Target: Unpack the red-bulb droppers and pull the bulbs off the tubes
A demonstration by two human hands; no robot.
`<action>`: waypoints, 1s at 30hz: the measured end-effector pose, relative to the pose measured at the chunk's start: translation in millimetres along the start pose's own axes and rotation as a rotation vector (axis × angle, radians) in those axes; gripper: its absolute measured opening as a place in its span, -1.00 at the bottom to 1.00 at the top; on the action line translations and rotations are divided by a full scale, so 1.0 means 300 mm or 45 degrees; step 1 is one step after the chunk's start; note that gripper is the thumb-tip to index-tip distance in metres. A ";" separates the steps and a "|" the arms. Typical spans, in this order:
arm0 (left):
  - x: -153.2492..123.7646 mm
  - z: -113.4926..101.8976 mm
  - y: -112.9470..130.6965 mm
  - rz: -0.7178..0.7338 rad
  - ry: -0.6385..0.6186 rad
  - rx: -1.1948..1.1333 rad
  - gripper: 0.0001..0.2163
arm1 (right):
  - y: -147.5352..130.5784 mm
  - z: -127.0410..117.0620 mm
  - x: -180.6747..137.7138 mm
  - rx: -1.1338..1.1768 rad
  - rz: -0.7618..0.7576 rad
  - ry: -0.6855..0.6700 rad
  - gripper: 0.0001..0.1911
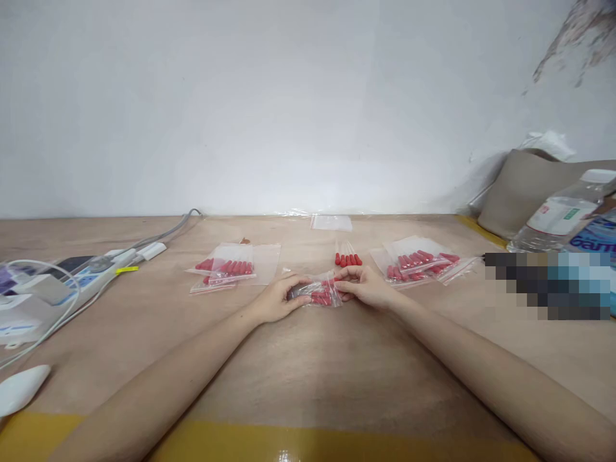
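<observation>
Between my hands, low over the table, is a clear plastic bag (317, 296) with several red-ended pieces and thin clear stems inside. My left hand (279, 298) grips its left end between thumb and fingers. At the other end, my right hand (363, 287) pinches the bag near the red pieces. Just beyond my right hand lies a row of several loose red-ended pieces (348, 259), their clear stems pointing to the wall. Filled bags of red pieces (231, 266) lie to the left. More filled bags (416, 262) overlap on the right.
A flat empty bag (332, 222) lies near the wall. Power strips (81, 282) with cables and a white mouse-like object (23, 389) are on the left. A water bottle (558, 215) stands tilted at the right, beside a grey-brown container (510, 192).
</observation>
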State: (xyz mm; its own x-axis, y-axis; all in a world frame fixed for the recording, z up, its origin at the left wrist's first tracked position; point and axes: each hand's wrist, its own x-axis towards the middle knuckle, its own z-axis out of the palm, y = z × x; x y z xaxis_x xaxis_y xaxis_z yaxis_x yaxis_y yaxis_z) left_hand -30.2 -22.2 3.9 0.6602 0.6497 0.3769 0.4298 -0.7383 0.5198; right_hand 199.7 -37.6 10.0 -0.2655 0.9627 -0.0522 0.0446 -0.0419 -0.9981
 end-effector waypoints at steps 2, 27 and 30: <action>-0.002 0.000 -0.003 -0.018 0.000 0.009 -0.66 | -0.015 -0.016 -0.001 0.087 0.065 0.023 -0.75; 0.003 -0.010 0.015 0.028 -0.023 0.034 -0.73 | 0.073 -0.248 0.071 -1.519 -0.688 0.602 -0.71; 0.003 -0.010 0.016 0.022 -0.020 0.025 -0.73 | 0.073 -0.254 0.063 -1.543 -0.616 0.666 -0.65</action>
State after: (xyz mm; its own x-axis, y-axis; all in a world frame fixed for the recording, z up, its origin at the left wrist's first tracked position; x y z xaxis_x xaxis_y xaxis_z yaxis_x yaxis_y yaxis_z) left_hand -29.4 -24.7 9.2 0.6773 0.6338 0.3734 0.4302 -0.7530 0.4978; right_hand 269.0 0.0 -10.3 -0.1211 0.8134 0.5690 0.9155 0.3130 -0.2526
